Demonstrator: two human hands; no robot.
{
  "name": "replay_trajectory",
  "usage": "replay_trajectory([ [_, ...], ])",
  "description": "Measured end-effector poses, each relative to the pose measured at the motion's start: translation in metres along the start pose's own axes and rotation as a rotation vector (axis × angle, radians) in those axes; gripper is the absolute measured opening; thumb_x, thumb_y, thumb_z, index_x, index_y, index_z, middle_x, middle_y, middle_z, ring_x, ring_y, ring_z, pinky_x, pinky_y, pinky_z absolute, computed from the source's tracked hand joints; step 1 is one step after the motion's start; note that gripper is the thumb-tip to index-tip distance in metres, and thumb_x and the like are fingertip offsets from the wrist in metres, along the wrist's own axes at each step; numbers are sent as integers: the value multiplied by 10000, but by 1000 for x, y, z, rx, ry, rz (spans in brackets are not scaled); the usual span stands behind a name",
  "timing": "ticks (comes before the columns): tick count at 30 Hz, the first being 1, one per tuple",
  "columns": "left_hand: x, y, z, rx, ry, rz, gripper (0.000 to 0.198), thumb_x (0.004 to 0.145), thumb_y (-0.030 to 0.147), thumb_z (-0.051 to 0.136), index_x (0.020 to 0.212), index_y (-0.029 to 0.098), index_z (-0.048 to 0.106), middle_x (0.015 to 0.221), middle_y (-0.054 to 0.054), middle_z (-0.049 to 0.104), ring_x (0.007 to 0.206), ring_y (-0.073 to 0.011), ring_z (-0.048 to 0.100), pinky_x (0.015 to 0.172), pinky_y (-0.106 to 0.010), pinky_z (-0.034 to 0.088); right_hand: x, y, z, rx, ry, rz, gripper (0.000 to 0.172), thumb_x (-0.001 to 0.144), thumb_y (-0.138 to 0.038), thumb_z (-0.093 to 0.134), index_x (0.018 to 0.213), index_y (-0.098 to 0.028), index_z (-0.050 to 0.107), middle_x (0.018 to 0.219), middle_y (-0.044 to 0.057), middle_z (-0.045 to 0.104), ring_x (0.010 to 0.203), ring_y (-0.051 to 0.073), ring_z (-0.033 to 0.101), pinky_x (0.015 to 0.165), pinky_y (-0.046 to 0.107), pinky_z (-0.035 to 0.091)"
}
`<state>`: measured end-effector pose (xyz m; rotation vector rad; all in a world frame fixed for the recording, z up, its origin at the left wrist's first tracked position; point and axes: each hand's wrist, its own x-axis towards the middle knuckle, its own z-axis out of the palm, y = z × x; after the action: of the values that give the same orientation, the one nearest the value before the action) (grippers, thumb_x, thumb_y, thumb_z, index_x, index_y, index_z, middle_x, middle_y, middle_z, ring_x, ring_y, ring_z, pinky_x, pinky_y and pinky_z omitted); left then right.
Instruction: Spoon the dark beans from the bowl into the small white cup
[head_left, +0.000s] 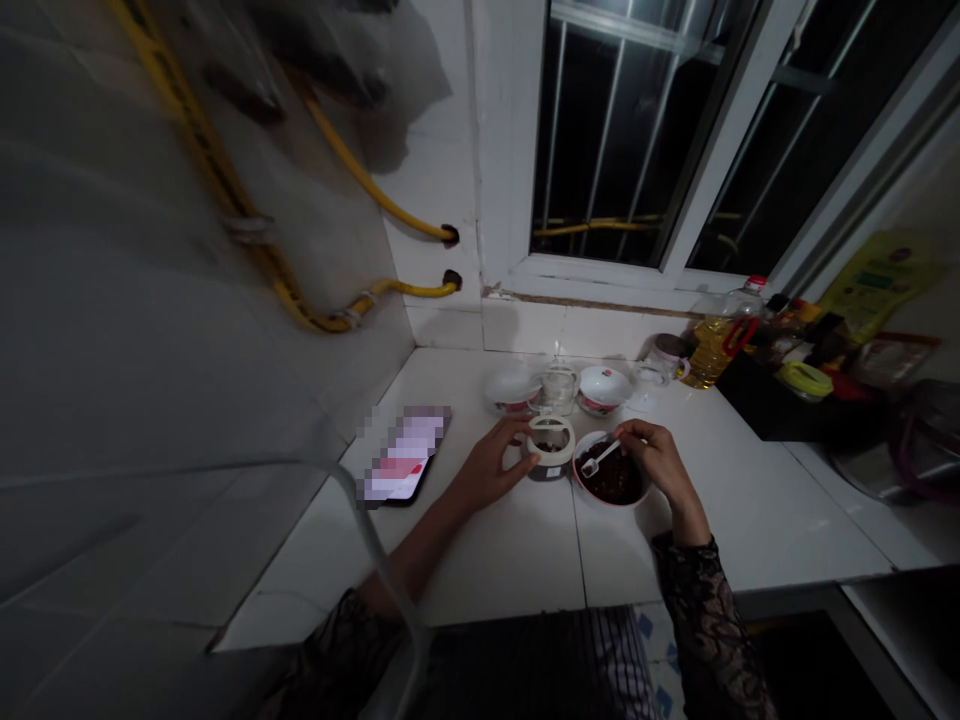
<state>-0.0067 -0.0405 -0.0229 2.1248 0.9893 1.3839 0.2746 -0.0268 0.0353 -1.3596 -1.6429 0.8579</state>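
Observation:
My left hand [491, 468] grips a small clear jar [553, 470] with a white rim, thumb and fingers at its left side. Some dark contents show inside the jar. In a pinch, my right hand [656, 455] has a small white spoon [606, 456], tilted over a bowl [576, 478] just right of the jar. A dark red, chunky mixture [616, 482] fills much of this bowl. The scoop end of the spoon is over the mixture; I cannot tell whether it touches it.
Behind the jar stand two white bowls [512, 385] [604, 388] and a glass jar [557, 385]. A lit phone [409, 455] lies at the left. An oil bottle [709, 350] and a dark tray [765, 410] of condiments stand at the right, below the window.

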Motion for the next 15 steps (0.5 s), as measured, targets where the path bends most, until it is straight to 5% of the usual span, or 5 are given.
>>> replay_trajectory([
  [5, 0, 0, 0, -6, -3, -10, 235, 901, 330, 650, 1097, 219, 583, 1314, -136, 621, 1231, -262, 624, 866, -360, 601, -1, 1, 4, 24, -102, 13, 219, 704, -387, 603, 727, -199, 713, 561, -18, 606, 547, 146, 481, 596, 276, 343],
  [15, 0, -1, 0, -8, 1, -10, 229, 900, 329, 648, 1096, 227, 585, 1302, -131, 624, 1211, -262, 635, 863, -368, 600, 5, 3, -6, 219, -2, 139, 169, 604, -353, 642, 666, -203, 690, 503, -20, 581, 538, 152, 514, 620, 294, 405],
])
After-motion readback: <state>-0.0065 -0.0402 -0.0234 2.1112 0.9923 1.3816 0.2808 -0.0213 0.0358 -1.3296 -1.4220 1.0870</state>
